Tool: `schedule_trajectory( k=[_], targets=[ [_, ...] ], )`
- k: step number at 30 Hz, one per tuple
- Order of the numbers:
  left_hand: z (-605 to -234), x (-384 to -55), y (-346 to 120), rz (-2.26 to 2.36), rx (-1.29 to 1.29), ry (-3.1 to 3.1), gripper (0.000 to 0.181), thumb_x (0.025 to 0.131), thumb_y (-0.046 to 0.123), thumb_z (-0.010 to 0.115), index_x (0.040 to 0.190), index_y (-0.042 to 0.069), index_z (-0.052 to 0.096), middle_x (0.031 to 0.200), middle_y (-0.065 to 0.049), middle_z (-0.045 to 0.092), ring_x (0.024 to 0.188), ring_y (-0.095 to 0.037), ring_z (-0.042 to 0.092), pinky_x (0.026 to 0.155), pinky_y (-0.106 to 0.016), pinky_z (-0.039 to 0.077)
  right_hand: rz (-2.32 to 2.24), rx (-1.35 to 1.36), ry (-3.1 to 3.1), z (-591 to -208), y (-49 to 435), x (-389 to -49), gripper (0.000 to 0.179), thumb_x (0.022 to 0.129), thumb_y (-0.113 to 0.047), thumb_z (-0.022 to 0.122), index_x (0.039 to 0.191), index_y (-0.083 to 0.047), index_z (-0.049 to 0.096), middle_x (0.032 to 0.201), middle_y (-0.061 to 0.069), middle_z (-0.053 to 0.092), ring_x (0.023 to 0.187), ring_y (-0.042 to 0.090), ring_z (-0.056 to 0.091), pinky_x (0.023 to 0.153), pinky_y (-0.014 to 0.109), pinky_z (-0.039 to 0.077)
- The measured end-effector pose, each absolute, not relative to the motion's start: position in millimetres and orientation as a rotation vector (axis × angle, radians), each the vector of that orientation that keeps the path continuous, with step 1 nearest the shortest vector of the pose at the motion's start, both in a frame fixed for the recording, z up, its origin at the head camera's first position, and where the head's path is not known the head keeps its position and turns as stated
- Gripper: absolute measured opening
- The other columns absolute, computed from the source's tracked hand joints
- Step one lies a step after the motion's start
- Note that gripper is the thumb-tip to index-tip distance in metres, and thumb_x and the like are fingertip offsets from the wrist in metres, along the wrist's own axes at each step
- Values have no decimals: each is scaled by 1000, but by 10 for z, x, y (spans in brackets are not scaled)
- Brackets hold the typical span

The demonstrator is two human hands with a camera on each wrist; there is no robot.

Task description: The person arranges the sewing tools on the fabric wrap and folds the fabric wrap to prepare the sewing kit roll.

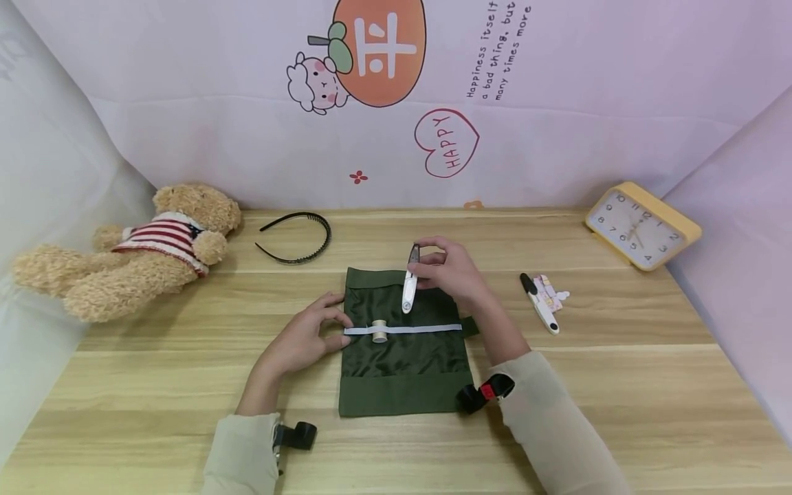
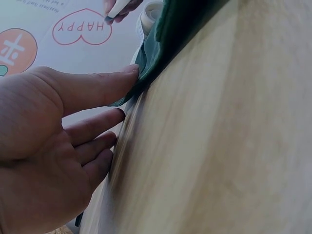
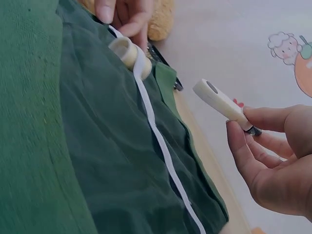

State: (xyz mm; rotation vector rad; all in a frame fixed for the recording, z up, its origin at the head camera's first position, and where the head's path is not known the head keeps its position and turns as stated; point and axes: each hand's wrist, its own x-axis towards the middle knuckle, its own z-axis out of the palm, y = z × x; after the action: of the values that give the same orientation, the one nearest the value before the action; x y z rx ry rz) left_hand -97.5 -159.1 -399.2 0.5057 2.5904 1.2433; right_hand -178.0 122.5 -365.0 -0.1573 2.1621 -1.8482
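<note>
A dark green cloth pouch (image 1: 405, 394) lies spread flat, a white elastic band (image 1: 427, 329) running across it. Tucked under the band near its left end is a small cream spool (image 1: 379, 331). My left hand (image 1: 308, 335) rests at the cloth's left edge; its thumb (image 2: 105, 87) touches the edge by the band, and the other fingers are spread loosely. Above the upper part of the cloth, my right hand (image 1: 448, 270) pinches a slim white tool with a dark end (image 1: 409, 289) between thumb and fingers. In the right wrist view this white tool (image 3: 222, 103) is held clear of the cloth.
Right of the cloth lie a similar black-and-white tool (image 1: 540, 302) and a small patterned piece (image 1: 551, 292). A yellow clock (image 1: 643, 225) stands at the back right. A black headband (image 1: 328, 237) and a teddy bear (image 1: 148, 265) lie at the back left.
</note>
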Motion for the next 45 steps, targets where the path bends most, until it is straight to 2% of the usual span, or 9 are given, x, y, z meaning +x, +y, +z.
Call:
schedule_trajectory(
  k=[8, 18, 45],
  targets=[
    [-3990, -988, -1584, 1235, 501, 2598, 11, 90, 4, 77, 98, 10, 72, 157, -21, 39, 151, -42, 19, 116, -60, 24, -1867, -185, 2099, -3693, 979, -1789, 55, 96, 5, 64, 146, 5, 43, 112, 25, 64, 88, 25, 67, 82, 44, 59],
    [-3990, -999, -1589, 1237, 515, 2597, 10, 90, 5, 77, 97, 10, 71, 156, -20, 40, 150, -41, 21, 116, -59, 25, -1853, -240, 2066, -3743, 764, -1801, 54, 97, 4, 64, 146, 5, 42, 111, 22, 58, 93, 29, 67, 81, 45, 59],
    [-3981, -996, -1577, 1263, 503, 2582, 14, 87, 1, 78, 92, 9, 69, 156, -23, 39, 150, -43, 21, 117, -59, 23, -1721, -262, 2120, -3884, 459, -1790, 50, 95, 3, 68, 141, 2, 49, 110, 21, 64, 91, 30, 70, 79, 36, 60]
  ],
)
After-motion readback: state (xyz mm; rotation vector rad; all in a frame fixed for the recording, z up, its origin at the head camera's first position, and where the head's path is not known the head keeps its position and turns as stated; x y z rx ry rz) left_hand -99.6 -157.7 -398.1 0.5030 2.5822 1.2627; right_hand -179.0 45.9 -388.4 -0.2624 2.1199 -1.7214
